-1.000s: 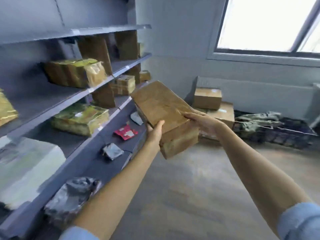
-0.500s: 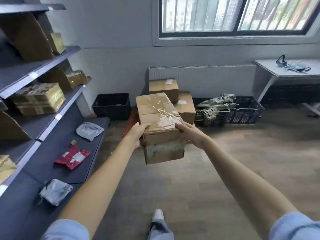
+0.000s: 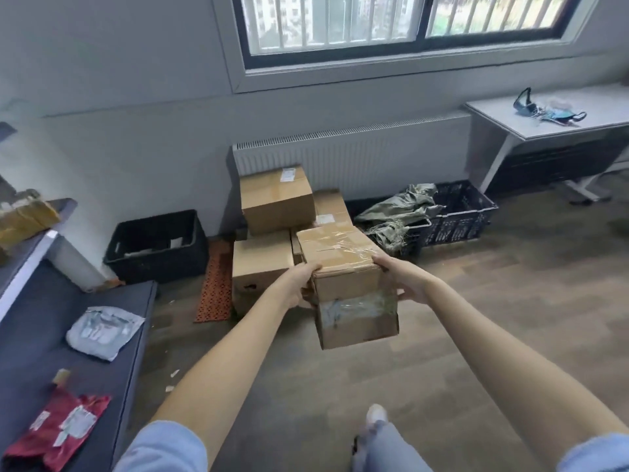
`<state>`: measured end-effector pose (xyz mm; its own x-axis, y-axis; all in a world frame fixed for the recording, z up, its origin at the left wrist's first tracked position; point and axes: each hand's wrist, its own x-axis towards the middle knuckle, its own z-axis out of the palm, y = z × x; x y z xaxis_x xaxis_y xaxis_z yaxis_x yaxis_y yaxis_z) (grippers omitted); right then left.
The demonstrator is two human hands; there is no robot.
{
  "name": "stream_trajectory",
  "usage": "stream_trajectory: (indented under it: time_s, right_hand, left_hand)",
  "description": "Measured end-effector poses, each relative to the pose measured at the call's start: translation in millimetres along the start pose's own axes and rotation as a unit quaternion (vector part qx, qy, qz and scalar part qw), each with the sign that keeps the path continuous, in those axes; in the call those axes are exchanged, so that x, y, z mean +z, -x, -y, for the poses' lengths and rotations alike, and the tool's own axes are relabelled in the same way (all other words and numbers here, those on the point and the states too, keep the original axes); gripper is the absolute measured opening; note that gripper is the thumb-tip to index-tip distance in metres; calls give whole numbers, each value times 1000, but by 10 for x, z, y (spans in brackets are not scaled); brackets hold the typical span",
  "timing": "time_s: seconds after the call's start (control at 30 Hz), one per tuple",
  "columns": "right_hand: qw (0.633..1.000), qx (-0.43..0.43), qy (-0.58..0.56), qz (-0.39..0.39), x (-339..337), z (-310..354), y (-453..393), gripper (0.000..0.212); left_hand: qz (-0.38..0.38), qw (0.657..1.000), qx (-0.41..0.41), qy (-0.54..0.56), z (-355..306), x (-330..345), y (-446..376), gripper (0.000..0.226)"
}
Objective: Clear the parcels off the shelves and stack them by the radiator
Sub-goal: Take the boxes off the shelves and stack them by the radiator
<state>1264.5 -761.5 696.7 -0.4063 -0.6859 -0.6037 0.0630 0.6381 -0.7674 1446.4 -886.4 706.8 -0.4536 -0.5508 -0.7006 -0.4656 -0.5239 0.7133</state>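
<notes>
A taped brown cardboard parcel [image 3: 347, 284] is held in the air between both hands, the left hand [image 3: 296, 288] and right hand [image 3: 406, 280] gripping its sides. Just beyond, brown cardboard boxes [image 3: 276, 202] sit stacked on the wood-plank floor [image 3: 476, 318] against a white wall radiator [image 3: 357, 155] under a barred window [image 3: 408, 22]. Dark grey shelving [image 3: 30, 338] lines the left.

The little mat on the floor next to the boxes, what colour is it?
Orange-red with small dark dots. The mat shows in the head view, the only one.

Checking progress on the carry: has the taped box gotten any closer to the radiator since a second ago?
Yes. The taped box now overlaps the stacked boxes below the radiator, having come nearer.
</notes>
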Motion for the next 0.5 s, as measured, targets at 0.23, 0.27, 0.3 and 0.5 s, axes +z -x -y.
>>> stream_trajectory:
  time_s: [0.23, 0.27, 0.3, 0.5]
  right_hand:
    - [998, 50, -33, -8, -985, 381, -1347, 45]
    - [998, 60, -32, -9, -1122, 460, -1508, 41]
    - [997, 69, -25, -10, -1255, 550, -1664, 36]
    - [998, 57, 19, 25, -1723, 1150, -2638, 24]
  left_hand:
    - [10, 999, -22, -36, -1110, 672, -1313, 18]
    - [11, 999, -25, -38, -1268, 764, -1456, 18]
    - [13, 999, -27, -42, -1417, 840, -1601, 18]
    - [17, 998, -34, -48, -2050, 878, -2559, 25]
